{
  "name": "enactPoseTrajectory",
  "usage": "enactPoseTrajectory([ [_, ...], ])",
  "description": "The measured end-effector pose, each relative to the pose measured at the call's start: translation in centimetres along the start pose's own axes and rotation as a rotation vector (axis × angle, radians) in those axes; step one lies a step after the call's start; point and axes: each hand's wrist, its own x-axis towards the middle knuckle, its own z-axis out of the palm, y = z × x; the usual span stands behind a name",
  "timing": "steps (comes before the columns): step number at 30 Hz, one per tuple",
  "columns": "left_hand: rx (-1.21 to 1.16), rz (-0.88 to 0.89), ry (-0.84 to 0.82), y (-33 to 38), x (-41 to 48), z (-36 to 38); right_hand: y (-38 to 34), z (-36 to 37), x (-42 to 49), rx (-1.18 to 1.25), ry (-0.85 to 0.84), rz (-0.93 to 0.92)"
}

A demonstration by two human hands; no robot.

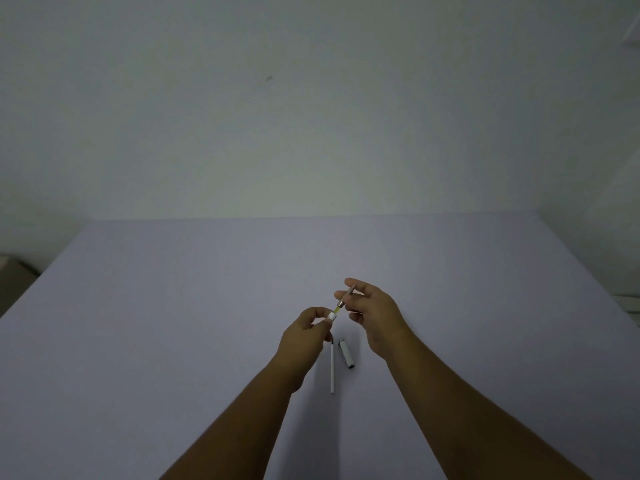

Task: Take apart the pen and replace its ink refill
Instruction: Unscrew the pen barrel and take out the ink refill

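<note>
My left hand (304, 336) grips the white pen barrel (331, 318) by its open end; most of the barrel is hidden in my fist. My right hand (372, 311) pinches the grey metal tip section (347, 296), which points up and away. A short yellowish stretch of ink refill (337, 309) shows in the gap between tip section and barrel. Both hands hover just above the table. Below them on the table lie a thin white refill (332, 367) and the white pen cap (346, 353) with its clip, side by side and apart.
The pale lilac table (173, 323) runs to a plain white wall behind. Its left edge drops off to a dim floor area (14, 275). Something pale sits at the far right edge (628, 303).
</note>
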Motion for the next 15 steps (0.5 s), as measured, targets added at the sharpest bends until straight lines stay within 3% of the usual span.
enactPoseTrajectory([
  [3, -0.015, 0.009, -0.015, 0.2, 0.0, 0.0, -0.1, 0.5, 0.3, -0.013, 0.065, 0.0],
  [11, -0.092, -0.029, -0.059, -0.6, 0.4, -0.7, -1.6, -1.0, 2.3, 0.32, 0.309, -0.063],
  [13, -0.11, -0.042, -0.063, -1.0, 0.7, -0.7, -0.3, -1.7, 2.7, 0.175, 0.299, -0.027],
  [15, -0.124, -0.056, -0.065, -1.5, 0.9, -0.7, 2.2, -2.4, 2.8, -0.251, 0.259, 0.044],
])
